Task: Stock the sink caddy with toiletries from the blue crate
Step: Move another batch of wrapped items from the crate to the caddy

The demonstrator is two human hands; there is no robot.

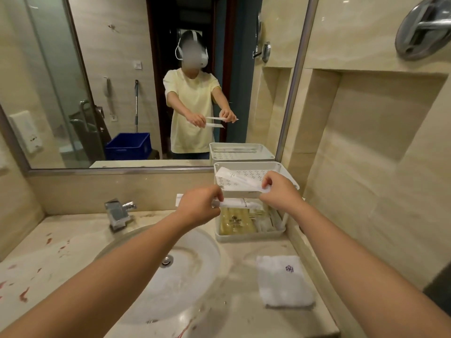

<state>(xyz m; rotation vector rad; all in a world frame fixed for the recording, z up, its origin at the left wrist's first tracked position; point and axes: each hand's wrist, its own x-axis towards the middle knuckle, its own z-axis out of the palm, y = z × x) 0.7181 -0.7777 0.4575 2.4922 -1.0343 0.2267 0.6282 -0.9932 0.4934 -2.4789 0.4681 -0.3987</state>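
Observation:
A white two-tier sink caddy [251, 236] stands on the counter against the mirror, right of the basin. Its lower tier holds gold-wrapped packets [235, 224] and small white sachets. My right hand [278, 190] pinches a long white wrapped packet [238, 182] that lies slanted over the caddy's perforated top tray [256, 165]. My left hand [199, 207] pinches a second long white packet [240, 203] held level in front of the caddy, between the two tiers. The blue crate [128, 146] shows only as a reflection in the mirror, behind me on the floor.
A round basin [190, 272] with a chrome tap [118, 213] sits left of the caddy. A folded white towel [284, 280] lies on the counter in front of the caddy. The marble counter [48, 259] has red stains at left. A wall niche [380, 132] opens at right.

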